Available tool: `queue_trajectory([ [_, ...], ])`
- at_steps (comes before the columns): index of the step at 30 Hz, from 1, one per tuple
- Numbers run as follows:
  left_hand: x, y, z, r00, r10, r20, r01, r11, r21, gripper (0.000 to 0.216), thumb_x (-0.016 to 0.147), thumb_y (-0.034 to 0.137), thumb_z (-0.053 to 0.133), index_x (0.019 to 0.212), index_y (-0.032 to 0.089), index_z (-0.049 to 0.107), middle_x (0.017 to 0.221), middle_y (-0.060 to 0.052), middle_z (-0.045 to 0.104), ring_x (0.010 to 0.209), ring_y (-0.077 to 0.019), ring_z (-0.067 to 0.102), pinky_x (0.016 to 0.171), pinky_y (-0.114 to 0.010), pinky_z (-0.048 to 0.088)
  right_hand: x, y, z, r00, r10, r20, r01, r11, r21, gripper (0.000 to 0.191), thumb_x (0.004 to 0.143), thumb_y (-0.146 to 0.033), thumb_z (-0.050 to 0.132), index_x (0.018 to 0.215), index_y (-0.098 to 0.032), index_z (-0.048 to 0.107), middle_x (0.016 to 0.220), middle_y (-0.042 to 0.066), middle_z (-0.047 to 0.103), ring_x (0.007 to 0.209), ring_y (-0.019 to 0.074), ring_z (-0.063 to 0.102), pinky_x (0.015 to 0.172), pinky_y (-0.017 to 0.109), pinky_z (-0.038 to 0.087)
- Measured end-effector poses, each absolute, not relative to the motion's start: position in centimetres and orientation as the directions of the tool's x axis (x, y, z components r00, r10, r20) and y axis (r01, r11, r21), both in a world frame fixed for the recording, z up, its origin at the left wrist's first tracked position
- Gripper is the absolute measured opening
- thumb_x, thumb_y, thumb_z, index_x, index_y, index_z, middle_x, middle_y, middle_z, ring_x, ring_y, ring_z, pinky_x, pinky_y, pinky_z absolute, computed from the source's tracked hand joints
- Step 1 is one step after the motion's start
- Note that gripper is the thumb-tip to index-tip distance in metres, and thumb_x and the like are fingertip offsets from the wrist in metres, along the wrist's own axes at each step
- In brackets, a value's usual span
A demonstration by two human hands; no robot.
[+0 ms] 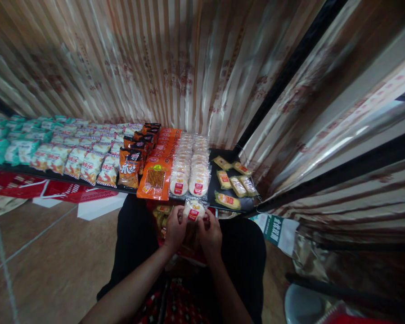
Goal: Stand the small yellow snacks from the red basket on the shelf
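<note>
Between my two hands is a clear packet of round white rice crackers [194,210] with a red and yellow label. My left hand [176,227] pinches its left edge, and my right hand [210,231] pinches the right edge. Just beyond, two rows of matching cracker packets [199,182] stand on a black shelf [213,198]. Left of them lie orange snack bags [155,177] with a window of brown sticks. Several small yellow-wrapped cakes [227,200] lie loosely on the shelf's right end. Below my hands, an open box holds more yellow-wrapped packets [162,220], partly hidden.
Further left on the shelf are black-and-orange bags [130,168], white snack bags [89,166] and green packets [29,150]. Striped plastic sheeting [138,58] hangs behind, with a dark diagonal post [276,81] at right. A greyish stool-like object [302,303] sits low right on the tiled floor [54,270].
</note>
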State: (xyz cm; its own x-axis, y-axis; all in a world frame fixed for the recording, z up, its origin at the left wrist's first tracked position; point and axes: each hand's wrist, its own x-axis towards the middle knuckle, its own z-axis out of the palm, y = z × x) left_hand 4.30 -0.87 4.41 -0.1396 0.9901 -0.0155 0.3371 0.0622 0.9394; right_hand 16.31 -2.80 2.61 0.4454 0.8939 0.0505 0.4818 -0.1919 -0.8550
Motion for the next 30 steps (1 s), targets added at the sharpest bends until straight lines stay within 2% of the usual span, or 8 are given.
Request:
queue_trajectory([
  [8, 5.0, 0.3, 5.4, -0.135, 0.987, 0.091, 0.446, -0.022, 0.895, 0.019, 0.081, 0.014, 0.048, 0.097, 0.018, 0.056, 0.096, -0.006, 0.058, 0.09, -0.0156, 0.058, 0.082, -0.031, 0.048, 16.2, -1.3, 4.9, 0.435, 0.897, 0.077, 0.459, -0.148, -0.876, 0.051, 0.081, -0.046, 0.045, 0.118, -0.012, 0.055, 0.103, 0.013, 0.06, 0.072, 0.0179, 0.062, 0.071, 0.035, 0.053],
  [13, 5.6, 1.3, 5.8, -0.133, 0.982, 0.134, 0.437, -0.063, 0.897, 0.023, 0.081, 0.013, 0.049, 0.103, 0.017, 0.055, 0.101, -0.007, 0.058, 0.094, -0.0166, 0.058, 0.083, -0.031, 0.05, 16.5, 0.0, 6.1, 0.45, 0.89, 0.073, 0.442, -0.151, -0.884, 0.052, 0.079, -0.044, 0.048, 0.12, -0.011, 0.053, 0.107, 0.015, 0.057, 0.069, 0.0167, 0.062, 0.068, 0.034, 0.056],
  [18, 5.7, 2.4, 5.8, -0.103, 0.983, 0.152, 0.478, -0.085, 0.874, 0.027, 0.082, 0.015, 0.047, 0.107, 0.015, 0.056, 0.105, -0.01, 0.06, 0.101, -0.0197, 0.058, 0.087, -0.035, 0.05, 16.7, 1.5, 6.1, 0.431, 0.898, 0.087, 0.419, -0.114, -0.901, 0.05, 0.08, -0.04, 0.049, 0.122, -0.012, 0.051, 0.11, 0.015, 0.055, 0.066, 0.0143, 0.061, 0.065, 0.032, 0.057],
  [22, 5.5, 2.8, 5.3, -0.065, 0.98, 0.188, 0.536, -0.125, 0.835, 0.032, 0.081, 0.014, 0.047, 0.111, 0.015, 0.056, 0.111, -0.012, 0.061, 0.109, -0.0223, 0.055, 0.094, -0.04, 0.048, 16.9, 2.4, 5.4, 0.437, 0.888, 0.14, 0.465, -0.09, -0.881, 0.047, 0.08, -0.039, 0.049, 0.12, -0.013, 0.053, 0.107, 0.015, 0.057, 0.063, 0.0133, 0.059, 0.063, 0.032, 0.056],
  [25, 5.5, 2.7, 5.0, -0.034, 0.967, 0.254, 0.592, -0.185, 0.785, 0.037, 0.08, 0.012, 0.046, 0.116, 0.016, 0.054, 0.116, -0.011, 0.059, 0.112, -0.023, 0.054, 0.099, -0.042, 0.045, 17.0, 2.8, 5.1, 0.441, 0.882, 0.166, 0.499, -0.087, -0.863, 0.047, 0.081, -0.04, 0.049, 0.119, -0.013, 0.054, 0.104, 0.014, 0.058, 0.063, 0.0141, 0.059, 0.064, 0.033, 0.056],
  [30, 5.7, 2.4, 5.2, 0.089, 0.905, 0.415, 0.709, -0.35, 0.612, 0.039, 0.083, 0.009, 0.042, 0.12, 0.014, 0.053, 0.115, -0.012, 0.058, 0.111, -0.0229, 0.052, 0.1, -0.041, 0.045, 17.3, 3.1, 5.2, 0.419, 0.89, 0.179, 0.548, -0.091, -0.832, 0.047, 0.081, -0.038, 0.047, 0.119, -0.011, 0.054, 0.102, 0.014, 0.059, 0.062, 0.0149, 0.06, 0.068, 0.035, 0.054],
])
